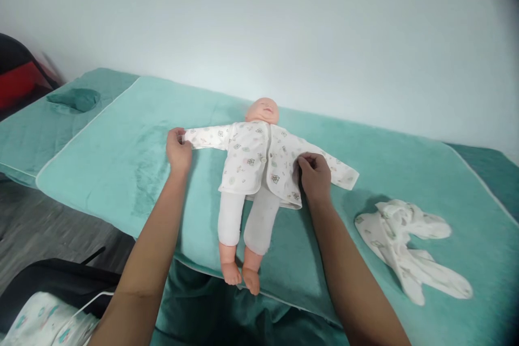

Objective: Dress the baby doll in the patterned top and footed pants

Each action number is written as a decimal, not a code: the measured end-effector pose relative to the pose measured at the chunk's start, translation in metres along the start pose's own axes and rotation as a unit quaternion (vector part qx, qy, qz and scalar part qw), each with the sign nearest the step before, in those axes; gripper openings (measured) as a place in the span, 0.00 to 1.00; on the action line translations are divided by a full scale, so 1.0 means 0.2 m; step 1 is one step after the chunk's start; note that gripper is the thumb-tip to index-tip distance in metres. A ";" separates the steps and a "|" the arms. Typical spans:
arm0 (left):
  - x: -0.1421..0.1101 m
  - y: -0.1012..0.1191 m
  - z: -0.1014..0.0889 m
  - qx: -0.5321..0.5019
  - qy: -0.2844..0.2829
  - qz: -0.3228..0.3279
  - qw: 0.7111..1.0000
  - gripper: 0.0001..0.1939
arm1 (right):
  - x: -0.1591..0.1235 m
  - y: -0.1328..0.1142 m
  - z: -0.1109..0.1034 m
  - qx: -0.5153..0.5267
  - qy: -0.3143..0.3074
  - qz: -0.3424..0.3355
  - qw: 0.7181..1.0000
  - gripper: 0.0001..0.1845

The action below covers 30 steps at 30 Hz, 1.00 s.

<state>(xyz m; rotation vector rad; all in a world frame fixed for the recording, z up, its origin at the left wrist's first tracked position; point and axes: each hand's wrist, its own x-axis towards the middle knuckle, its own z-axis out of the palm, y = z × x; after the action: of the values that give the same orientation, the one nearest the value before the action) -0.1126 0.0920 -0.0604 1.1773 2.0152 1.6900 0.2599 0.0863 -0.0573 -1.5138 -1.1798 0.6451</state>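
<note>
A baby doll (263, 111) lies on its back on a teal towel (121, 162), head toward the wall, bare feet at the near edge. It wears a white patterned jacket (251, 159) and plain white leggings (243, 216). My left hand (178, 150) pinches the cuff of the sleeve stretched out to the left. My right hand (313, 175) is closed on the jacket fabric where the other sleeve meets the body.
A crumpled pair of white patterned footed pants (409, 248) lies on the towel to the right. A teal pillow (75, 100) sits far left on the bed. A black bag (60, 281) with patterned cloth (40, 321) is at the lower left on the floor.
</note>
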 end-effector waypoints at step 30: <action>0.00 0.04 0.05 0.145 -0.013 0.115 0.983 0.15 | -0.15 -0.14 -0.02 -0.088 -0.097 -0.339 0.931 0.09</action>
<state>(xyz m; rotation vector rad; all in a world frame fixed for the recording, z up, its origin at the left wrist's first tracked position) -0.1027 0.0995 -0.0572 1.5731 2.2374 1.4992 0.2426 0.0558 -0.0346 -1.0803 -1.8303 0.2197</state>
